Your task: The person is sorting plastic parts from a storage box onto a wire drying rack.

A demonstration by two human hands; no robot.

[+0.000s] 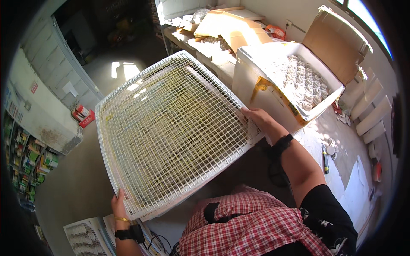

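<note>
A large square white mesh rack [103, 145] is held up tilted in front of me, its grid filling the middle of the view. My left hand [118, 205] grips its near left corner, thumb on the upper side. At the right corner my right hand [259, 120] is closed on the rim, thumb on top and the other fingers hidden underneath. Yellow-green tones show through the grid; whether they come from the rack or something beneath it I cannot tell. Along the near edge, more than one thin layer seems to show.
Close beyond my right hand stands a white foam box [247, 79] holding many white round pieces [299, 79]. A yellow-black cutter [325, 159] lies on the right-hand table. Cardboard [239, 27] covers a back bench. Printed sheets [87, 237] lie lower left; a shelf [32, 162] stands far left.
</note>
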